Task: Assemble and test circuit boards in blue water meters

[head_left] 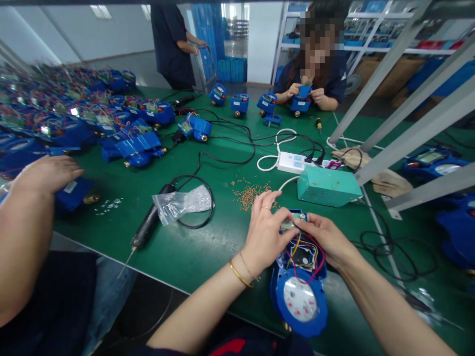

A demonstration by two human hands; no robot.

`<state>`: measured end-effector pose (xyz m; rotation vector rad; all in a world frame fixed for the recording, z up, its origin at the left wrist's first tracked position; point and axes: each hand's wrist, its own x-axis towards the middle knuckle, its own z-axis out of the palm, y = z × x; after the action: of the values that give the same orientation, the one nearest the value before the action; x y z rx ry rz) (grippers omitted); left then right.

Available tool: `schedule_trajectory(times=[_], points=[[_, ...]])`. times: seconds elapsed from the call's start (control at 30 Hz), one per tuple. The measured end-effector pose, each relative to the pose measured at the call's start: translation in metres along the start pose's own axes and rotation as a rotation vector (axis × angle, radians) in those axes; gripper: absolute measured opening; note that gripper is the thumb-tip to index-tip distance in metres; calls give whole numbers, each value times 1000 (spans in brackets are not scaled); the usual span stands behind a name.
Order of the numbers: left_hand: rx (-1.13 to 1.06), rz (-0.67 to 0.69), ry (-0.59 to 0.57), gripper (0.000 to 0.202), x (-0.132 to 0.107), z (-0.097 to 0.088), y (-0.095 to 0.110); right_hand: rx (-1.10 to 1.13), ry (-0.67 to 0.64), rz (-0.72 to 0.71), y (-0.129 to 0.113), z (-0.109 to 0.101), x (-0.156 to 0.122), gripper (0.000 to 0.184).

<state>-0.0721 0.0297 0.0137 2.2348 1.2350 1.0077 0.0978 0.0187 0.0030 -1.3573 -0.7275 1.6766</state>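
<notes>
Blue meter (319, 316) sits at five o'clock in your view, dial upward. Your right hand (328, 238) pinches the blue housing (288, 212) above it; your left hand (262, 231) has thumb and forefinger at that housing — pinch or mere contact, cannot tell. From the meter: copper-coloured pieces (249, 197) at eleven o'clock, turquoise box (328, 187) at one, black corded tool (148, 225) at ten.

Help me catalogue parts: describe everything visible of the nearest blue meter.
The blue meter looks plastic. Its round rim frames a pale dial with red marks; beyond, an open compartment shows red and yellow wires. Brassy metal shows below. It lies dial up at the near edge of the green table, the left hand and right hand touching its far end.
</notes>
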Motion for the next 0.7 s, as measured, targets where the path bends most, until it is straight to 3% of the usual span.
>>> schedule_trajectory(times=[0.17, 0.37, 0.47, 0.6, 0.67, 0.7], points=[[78, 46, -56, 10, 12, 4, 0, 19, -15, -50, 5, -2, 3, 49], [10, -18, -81, 11, 21, 2, -4, 41, -169, -42, 0, -10, -4, 50], [-43, -54, 13, 10, 28, -5, 1, 44, -176, -76, 4, -15, -2, 47], [-48, 51, 302, 8, 47, -21, 23, 22, -86, -186, 15, -12, 7, 44], [-91, 128, 307, 9, 63, -22, 39, -17, -32, -242, 17, -7, 15, 35], [-139, 156, 241, 9, 72, -18, 49, -43, -12, -267, 18, -5, 19, 30]])
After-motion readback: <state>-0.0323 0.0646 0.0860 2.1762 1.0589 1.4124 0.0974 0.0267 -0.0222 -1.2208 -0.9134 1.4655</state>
